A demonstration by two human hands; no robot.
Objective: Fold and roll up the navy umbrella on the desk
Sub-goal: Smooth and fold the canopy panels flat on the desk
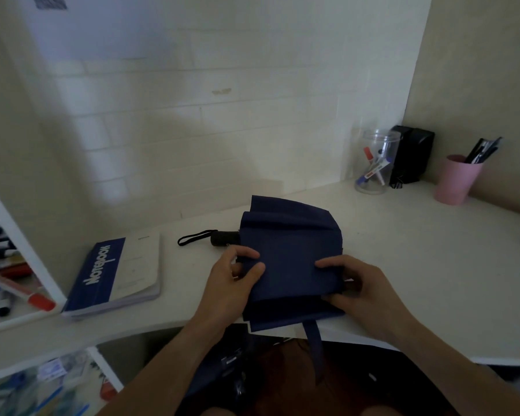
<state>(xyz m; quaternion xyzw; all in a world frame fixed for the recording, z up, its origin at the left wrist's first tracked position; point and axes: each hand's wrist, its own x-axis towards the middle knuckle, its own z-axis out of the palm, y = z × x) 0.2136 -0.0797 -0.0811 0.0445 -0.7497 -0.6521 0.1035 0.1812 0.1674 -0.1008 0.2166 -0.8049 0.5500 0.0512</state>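
Note:
The navy umbrella (pixel 291 250) lies collapsed on the white desk (pixel 418 265), its fabric spread in loose flat folds. Its black handle (pixel 224 238) with a wrist loop points left. A navy closing strap (pixel 314 340) hangs over the desk's front edge. My left hand (pixel 234 280) pinches the fabric's left edge near the handle. My right hand (pixel 360 286) grips the fabric's lower right fold, thumb on top. Part of the canopy hangs below the desk edge toward my lap.
A blue and white notebook (pixel 117 274) lies left of the umbrella. At the back right stand a clear jar of markers (pixel 374 163), a black box (pixel 412 154) and a pink cup of pens (pixel 457 178). A side shelf (pixel 9 280) holds markers at far left.

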